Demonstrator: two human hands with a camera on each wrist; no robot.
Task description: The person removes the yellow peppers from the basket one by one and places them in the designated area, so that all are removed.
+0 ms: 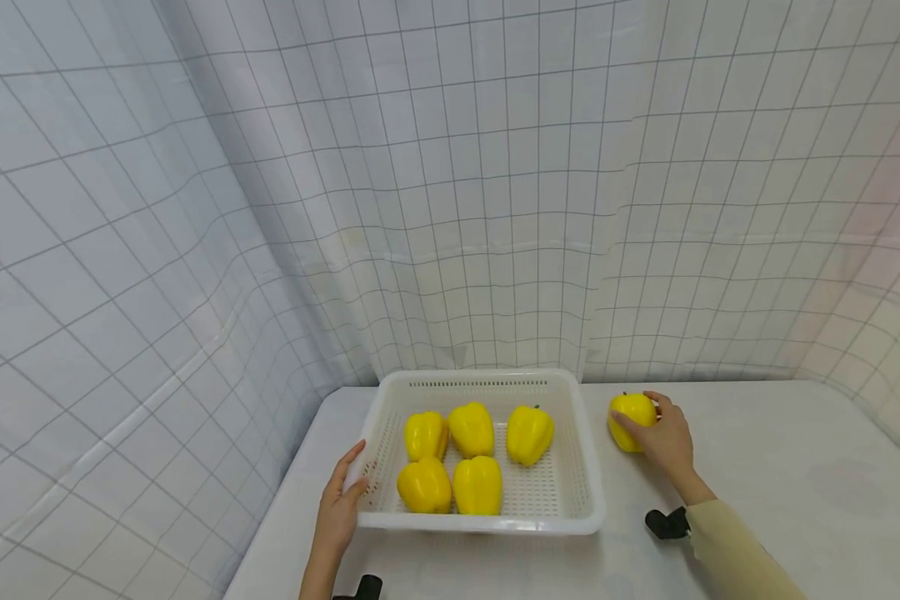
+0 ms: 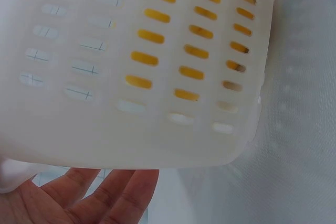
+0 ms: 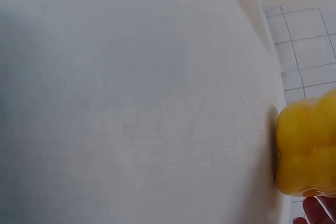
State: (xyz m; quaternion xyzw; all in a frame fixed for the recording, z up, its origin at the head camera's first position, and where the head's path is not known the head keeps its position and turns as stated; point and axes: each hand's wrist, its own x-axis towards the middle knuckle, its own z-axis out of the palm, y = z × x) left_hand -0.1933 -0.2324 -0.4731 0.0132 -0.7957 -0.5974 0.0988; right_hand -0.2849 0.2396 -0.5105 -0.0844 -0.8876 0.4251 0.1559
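Observation:
My right hand (image 1: 667,437) grips a yellow bell pepper (image 1: 632,422) to the right of a white plastic basket (image 1: 591,500). In the right wrist view, this pepper (image 3: 307,145) is close against the tabletop, with fingertips (image 3: 315,211) at its lower side. My left hand (image 1: 335,508) holds the basket by its left side, thumb over the rim. The left wrist view has the fingers (image 2: 134,192) partly hidden behind the slotted basket wall (image 2: 105,135). Several yellow bell peppers lie inside the basket, one pepper (image 1: 529,435) apart at the right, the others grouped left and centre.
A white table (image 1: 780,467) carries the basket. White grid-patterned curtains (image 1: 495,208) hang behind the table and along its left and right sides. Black wrist devices show near both wrists, one black piece (image 1: 667,523) beside the right sleeve (image 1: 735,546).

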